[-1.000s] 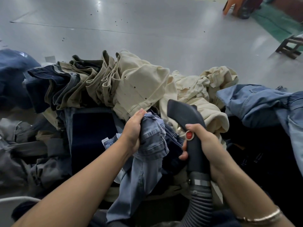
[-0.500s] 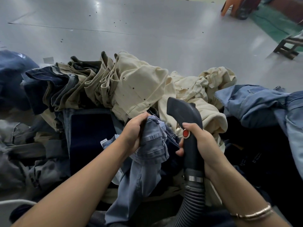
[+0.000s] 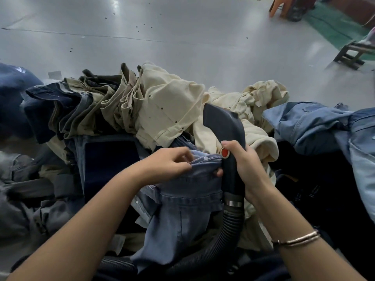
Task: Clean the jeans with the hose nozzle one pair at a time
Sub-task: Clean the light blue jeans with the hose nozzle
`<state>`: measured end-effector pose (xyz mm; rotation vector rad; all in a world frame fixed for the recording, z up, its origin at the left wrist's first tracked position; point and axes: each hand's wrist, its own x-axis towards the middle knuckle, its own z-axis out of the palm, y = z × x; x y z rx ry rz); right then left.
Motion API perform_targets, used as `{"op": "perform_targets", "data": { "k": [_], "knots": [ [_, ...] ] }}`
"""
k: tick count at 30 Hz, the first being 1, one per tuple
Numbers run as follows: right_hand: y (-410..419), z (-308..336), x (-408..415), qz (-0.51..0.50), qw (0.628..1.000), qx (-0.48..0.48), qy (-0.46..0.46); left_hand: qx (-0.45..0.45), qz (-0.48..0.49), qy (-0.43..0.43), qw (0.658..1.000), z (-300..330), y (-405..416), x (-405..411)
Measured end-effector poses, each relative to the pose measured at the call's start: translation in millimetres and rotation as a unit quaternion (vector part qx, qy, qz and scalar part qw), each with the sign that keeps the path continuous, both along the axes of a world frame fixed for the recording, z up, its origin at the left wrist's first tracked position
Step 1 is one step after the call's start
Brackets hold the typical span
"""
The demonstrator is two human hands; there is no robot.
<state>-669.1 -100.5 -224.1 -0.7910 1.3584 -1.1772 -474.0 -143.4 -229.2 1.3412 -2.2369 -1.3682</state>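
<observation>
Grey shop floor (image 3: 182,27) stretches past the heap, with stacked cream trousers (image 3: 172,110) and dark denim (image 3: 52,106) piled in front of me and more blue denim (image 3: 316,126) off to the right. My left hand (image 3: 166,165) pinches the waistband of the light blue jeans (image 3: 188,199), which hang down between my forearms, their top edge touching the nozzle (image 3: 223,126). My right hand (image 3: 245,169) is clenched round the nozzle's handle just under the red button (image 3: 224,152), thumb catching the denim's edge; the ribbed hose (image 3: 227,236) loops off below. I'd judge this pair is being spread for its pass. To do it well, I'd pull the waistband taut, keep only this pair lifted clear of the pile, turn the nozzle mouth onto the cloth and work down the legs, minding loose fabric that could bunch against the opening.
</observation>
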Motion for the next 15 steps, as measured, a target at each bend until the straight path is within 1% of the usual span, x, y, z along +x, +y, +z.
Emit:
{"op": "perform_targets", "data": {
  "k": [1,2,3,5,6,7,9,11,15],
  "knots": [
    [0,2,-3,0.002,1.000,-0.014,-0.004,-0.018,-0.008,-0.042,0.999,3,-2,4],
    [-1,4,-4,0.000,1.000,-0.028,-0.011,-0.006,-0.025,-0.053,0.998,6,-3,8],
    [-1,7,-5,-0.005,0.999,-0.041,-0.019,0.037,-0.039,-0.031,0.998,9,-3,10],
    [-4,11,-5,-0.025,0.997,-0.067,-0.040,0.151,-0.036,0.051,0.987,17,3,13],
    [-6,13,-5,-0.036,0.995,-0.082,-0.049,0.189,-0.035,0.084,0.978,19,5,12],
    [-8,14,-5,-0.045,0.993,-0.095,-0.055,0.205,-0.041,0.101,0.973,20,6,11],
    [-11,16,-4,-0.050,0.991,-0.110,-0.056,0.201,-0.058,0.106,0.972,19,10,6],
    [-11,15,0,-0.047,0.992,-0.106,-0.042,0.191,-0.051,0.096,0.976,15,11,1],
    [-5,10,4,-0.041,0.996,-0.077,0.005,0.176,0.049,0.050,0.982,-4,11,-12]
  ]
}}
